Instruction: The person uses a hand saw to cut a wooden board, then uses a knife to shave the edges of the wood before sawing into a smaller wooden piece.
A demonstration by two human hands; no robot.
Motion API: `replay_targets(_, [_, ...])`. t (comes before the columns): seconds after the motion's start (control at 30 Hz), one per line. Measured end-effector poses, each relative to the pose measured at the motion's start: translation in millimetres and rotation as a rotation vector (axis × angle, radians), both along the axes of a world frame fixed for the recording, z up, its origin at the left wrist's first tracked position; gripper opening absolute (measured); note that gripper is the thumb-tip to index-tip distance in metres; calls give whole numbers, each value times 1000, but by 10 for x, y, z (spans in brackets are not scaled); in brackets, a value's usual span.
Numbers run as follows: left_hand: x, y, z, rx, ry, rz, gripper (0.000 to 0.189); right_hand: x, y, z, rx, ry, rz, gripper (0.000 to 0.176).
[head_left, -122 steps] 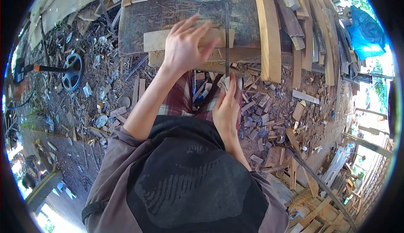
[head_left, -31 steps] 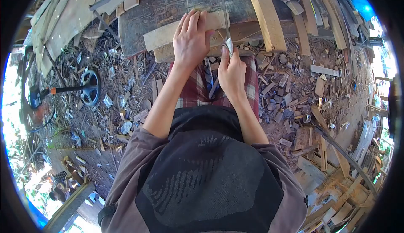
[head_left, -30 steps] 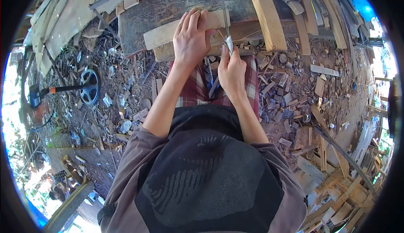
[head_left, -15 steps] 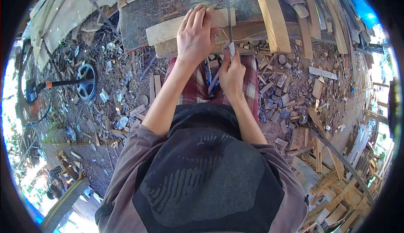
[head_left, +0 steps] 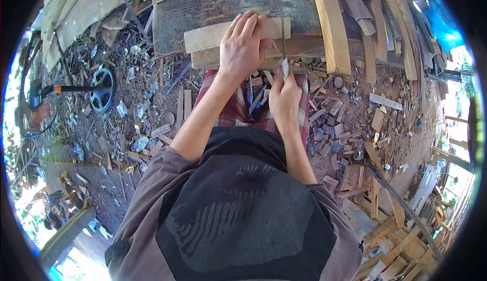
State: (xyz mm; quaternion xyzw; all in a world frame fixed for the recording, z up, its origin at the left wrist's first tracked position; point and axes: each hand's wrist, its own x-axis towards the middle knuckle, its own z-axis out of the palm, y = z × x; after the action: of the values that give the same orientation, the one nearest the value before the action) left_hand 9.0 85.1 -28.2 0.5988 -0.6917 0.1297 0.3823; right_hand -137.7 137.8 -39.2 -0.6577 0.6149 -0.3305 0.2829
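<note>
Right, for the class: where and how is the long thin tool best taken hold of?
Probably by the pale near end of the long thin tool, coming from the person's side: that end looks thicker, points toward the body, and the right hand grips there. The narrow strip beyond stretches away past the pale board.

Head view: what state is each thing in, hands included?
Left hand: open, resting on the short board
Right hand: closed around the pale handle
Blade: crossing the short board near its right end
Short board: lying under the left hand
Long board: lying on the dark bench, near end overhanging
Wood scraps: scattered
</note>
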Motion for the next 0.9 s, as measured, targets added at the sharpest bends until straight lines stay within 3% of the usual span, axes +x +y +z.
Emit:
replay_targets(0.07, [-2, 7, -2, 8, -1, 6, 48, 27, -133, 98, 60, 45, 6, 29])
replay_targets(0.2, [2, -27, -16, 11, -10, 12, 47, 143, -160, 16, -53, -23, -33, 28])
replay_targets(0.37, [-5, -41, -9, 7, 7, 7, 51, 49, 75, -884, -248, -199, 7, 25])
replay_targets(0.47, [6, -64, -24, -9, 3, 11, 50, -61, 113, -852, -171, -169, 27, 26])
replay_targets(0.63, [-1, -71, -11, -11, 18, 43, 48, -69, -34, -334, 100, -86, 35, 30])
replay_targets(0.77, [5, -97, -32, -6, 7, 70, 48, -41, 13, 23, 64, -56, 19, 36])
replay_targets(0.9, [-24, -84, -34, -27, -14, 71, 47, -132, -112, 301, 235, 118, 9, 41])
